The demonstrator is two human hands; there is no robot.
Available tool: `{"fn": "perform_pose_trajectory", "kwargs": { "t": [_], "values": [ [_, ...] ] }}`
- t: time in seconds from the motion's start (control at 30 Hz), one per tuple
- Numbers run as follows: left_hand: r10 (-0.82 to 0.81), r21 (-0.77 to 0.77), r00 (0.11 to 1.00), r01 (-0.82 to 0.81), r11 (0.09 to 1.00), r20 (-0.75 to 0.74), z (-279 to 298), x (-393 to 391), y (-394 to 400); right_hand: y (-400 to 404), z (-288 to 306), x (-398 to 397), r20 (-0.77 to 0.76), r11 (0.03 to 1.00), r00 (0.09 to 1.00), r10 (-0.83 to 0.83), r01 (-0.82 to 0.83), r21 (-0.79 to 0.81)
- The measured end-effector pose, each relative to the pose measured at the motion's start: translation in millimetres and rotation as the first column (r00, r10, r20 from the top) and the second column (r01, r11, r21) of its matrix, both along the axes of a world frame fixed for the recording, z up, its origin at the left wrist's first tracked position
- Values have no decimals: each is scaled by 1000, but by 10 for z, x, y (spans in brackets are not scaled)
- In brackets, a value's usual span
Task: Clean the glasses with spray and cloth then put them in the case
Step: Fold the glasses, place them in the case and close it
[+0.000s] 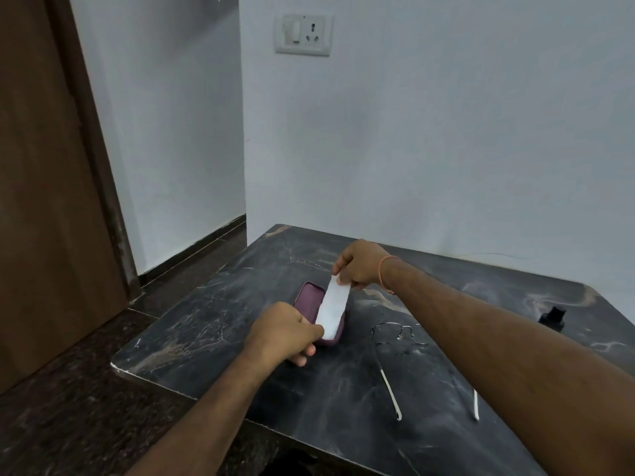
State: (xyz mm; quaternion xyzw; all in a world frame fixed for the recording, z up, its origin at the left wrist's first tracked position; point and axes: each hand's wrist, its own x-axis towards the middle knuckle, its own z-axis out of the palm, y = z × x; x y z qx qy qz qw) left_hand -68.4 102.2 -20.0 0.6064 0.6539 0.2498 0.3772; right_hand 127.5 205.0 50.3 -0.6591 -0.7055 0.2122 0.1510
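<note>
Left hand (287,329): lower centre of the frame, forearm entering from the bottom edge; its fingers (305,355) are closed in a pinch on the near end of the white cloth.
Right hand (360,264): centre of the frame, above and right of the left hand, forearm crossing in from the lower right; thumb and fingers pinched shut on the far end of the same cloth. An orange thread band (385,269) circles the wrist.
White cloth (331,309): a narrow folded strip stretched between the two hands, lying lengthwise over the open case.
Glasses case (309,298): maroon, open, on the desk at the centre of the frame, partly covered by the cloth; its inside shows to the left of the cloth.
Glasses (398,334): thin metal frame, lying on the desk just right of the case, temples unfolded and pointing toward the bottom of the frame, with pale tips; the right temple is partly hidden behind the right forearm. No hand touches them.
Spray bottle (553,319): small dark item at the right edge of the frame, well apart from the case; partly blurred.
Desk (213,314): dark marble-patterned top with pale veins.
Background: pale wall with a switch-and-socket plate (304,34) at upper centre; brown wooden door (44,187) along the left of the frame.
</note>
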Motion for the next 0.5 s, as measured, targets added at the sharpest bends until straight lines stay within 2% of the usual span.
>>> {"fn": "perform_pose_trajectory", "kwargs": {
  "t": [0.27,0.5],
  "values": [
    [-64,5,988,66,998,-142,31,17,-17,-4,-142,-53,131,999,991,37,-41,31],
    [-129,-28,973,126,992,-190,83,4,18,-12,-224,-67,345,988,931,117,-145,57]
  ]
}}
